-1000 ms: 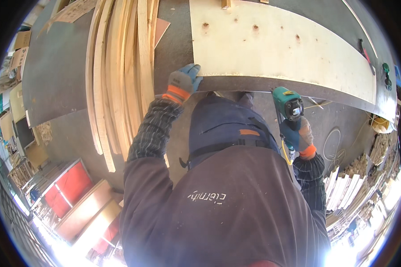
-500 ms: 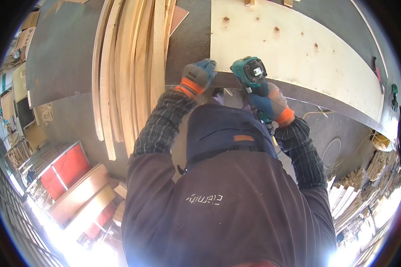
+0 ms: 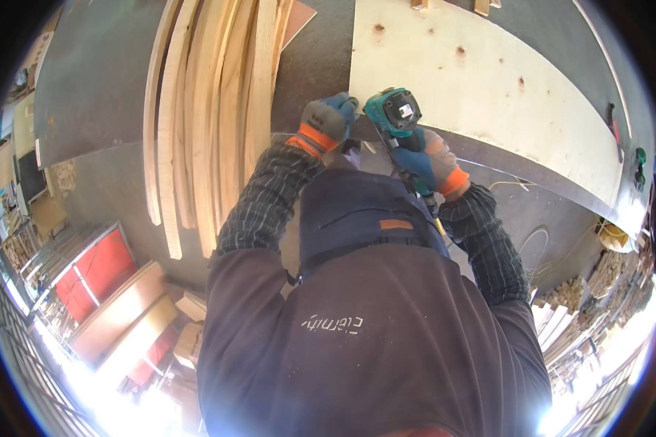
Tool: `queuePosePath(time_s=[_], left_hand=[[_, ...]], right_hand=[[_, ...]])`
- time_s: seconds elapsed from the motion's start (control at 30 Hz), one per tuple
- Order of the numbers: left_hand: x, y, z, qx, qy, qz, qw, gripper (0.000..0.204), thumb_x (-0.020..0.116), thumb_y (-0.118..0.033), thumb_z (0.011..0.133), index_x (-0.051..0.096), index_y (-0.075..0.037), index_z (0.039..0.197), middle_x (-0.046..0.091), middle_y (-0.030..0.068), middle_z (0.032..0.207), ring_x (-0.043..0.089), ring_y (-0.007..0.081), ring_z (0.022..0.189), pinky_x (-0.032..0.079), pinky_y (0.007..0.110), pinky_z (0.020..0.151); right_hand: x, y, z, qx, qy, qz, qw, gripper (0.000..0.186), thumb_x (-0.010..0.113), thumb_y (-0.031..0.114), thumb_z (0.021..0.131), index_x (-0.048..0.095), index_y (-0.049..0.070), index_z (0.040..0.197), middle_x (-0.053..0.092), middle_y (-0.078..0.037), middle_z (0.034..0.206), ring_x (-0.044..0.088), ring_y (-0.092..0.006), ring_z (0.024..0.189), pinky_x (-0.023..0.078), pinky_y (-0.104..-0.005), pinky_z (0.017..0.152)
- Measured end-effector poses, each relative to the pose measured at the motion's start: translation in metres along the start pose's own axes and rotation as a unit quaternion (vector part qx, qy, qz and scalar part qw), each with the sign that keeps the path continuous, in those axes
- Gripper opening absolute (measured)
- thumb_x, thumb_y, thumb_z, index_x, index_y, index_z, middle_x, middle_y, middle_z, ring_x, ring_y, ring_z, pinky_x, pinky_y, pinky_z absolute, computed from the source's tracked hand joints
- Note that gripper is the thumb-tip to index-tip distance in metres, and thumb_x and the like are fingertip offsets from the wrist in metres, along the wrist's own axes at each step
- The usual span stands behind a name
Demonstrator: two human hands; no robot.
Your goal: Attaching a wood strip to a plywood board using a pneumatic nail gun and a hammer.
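Observation:
A pale plywood sheet (image 3: 481, 80) with dark knots lies on the dark tabletop. At its near left corner, my left hand (image 3: 328, 122) has its fingers curled closed on the edge; the fingertips are partly hidden. The glove is grey and blue with an orange cuff. My right hand (image 3: 431, 162), gloved alike, is wrapped round the handle of a teal and black nail gun (image 3: 392, 111). The gun's head sits over the sheet's near edge, close beside my left fingers. Its nose is hidden beneath the body, so contact with the wood cannot be seen.
Several long wooden battens (image 3: 219, 109) lie left of my left arm, jutting past the table's near edge. Small wood blocks (image 3: 481, 7) rest beyond the sheet. A thin hose (image 3: 536, 251) hangs at right. Stacked boards (image 3: 127, 309) and a red panel (image 3: 95, 273) stand at lower left.
My right hand has brought the nail gun left, closer to my left hand. The left hand stays at the sheet's corner. The whole view has shifted slightly.

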State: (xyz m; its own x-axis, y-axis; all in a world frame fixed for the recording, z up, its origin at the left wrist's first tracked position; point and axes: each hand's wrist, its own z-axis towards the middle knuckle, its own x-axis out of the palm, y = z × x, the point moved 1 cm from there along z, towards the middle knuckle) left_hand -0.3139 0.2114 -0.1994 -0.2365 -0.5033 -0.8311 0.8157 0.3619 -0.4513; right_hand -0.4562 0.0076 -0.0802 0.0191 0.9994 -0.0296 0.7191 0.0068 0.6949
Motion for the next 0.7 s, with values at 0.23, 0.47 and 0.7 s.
queuePosePath(time_s=[0.23, 0.47, 0.7], left_hand=[[-0.006, 0.000, 0.003, 0.011, -0.005, -0.003, 1.000, 0.022, 0.080, -0.019, 0.087, 0.074, -0.008, 0.105, 0.075, 0.0111, 0.110, 0.075, 0.0313, 0.086, 0.062, 0.041, 0.072], [-0.007, -0.005, 0.007, 0.005, 0.003, -0.007, 1.000, 0.023, 0.081, -0.019, 0.085, 0.075, -0.007, 0.104, 0.076, 0.0133, 0.108, 0.075, 0.0333, 0.087, 0.063, 0.042, 0.074], [-0.006, -0.006, 0.008, 0.001, 0.010, 0.012, 1.000, 0.027, 0.084, -0.019, 0.083, 0.075, -0.008, 0.105, 0.076, 0.0145, 0.107, 0.076, 0.0339, 0.089, 0.063, 0.041, 0.076]], right_hand=[[-0.007, -0.002, -0.002, 0.006, -0.009, -0.006, 1.000, 0.024, 0.068, 0.019, 0.090, 0.071, 0.003, 0.108, 0.067, -0.003, 0.075, 0.060, -0.0095, 0.063, 0.050, -0.0304, 0.057], [-0.038, -0.019, -0.033, -0.025, -0.075, -0.031, 0.996, 0.026, 0.070, 0.018, 0.089, 0.072, 0.003, 0.111, 0.071, -0.004, 0.084, 0.065, -0.0105, 0.074, 0.053, -0.0326, 0.066], [-0.070, -0.040, -0.049, 0.001, -0.102, -0.068, 0.992, 0.024, 0.071, 0.018, 0.089, 0.072, 0.004, 0.109, 0.070, -0.003, 0.083, 0.063, -0.0101, 0.072, 0.053, -0.0331, 0.065]])
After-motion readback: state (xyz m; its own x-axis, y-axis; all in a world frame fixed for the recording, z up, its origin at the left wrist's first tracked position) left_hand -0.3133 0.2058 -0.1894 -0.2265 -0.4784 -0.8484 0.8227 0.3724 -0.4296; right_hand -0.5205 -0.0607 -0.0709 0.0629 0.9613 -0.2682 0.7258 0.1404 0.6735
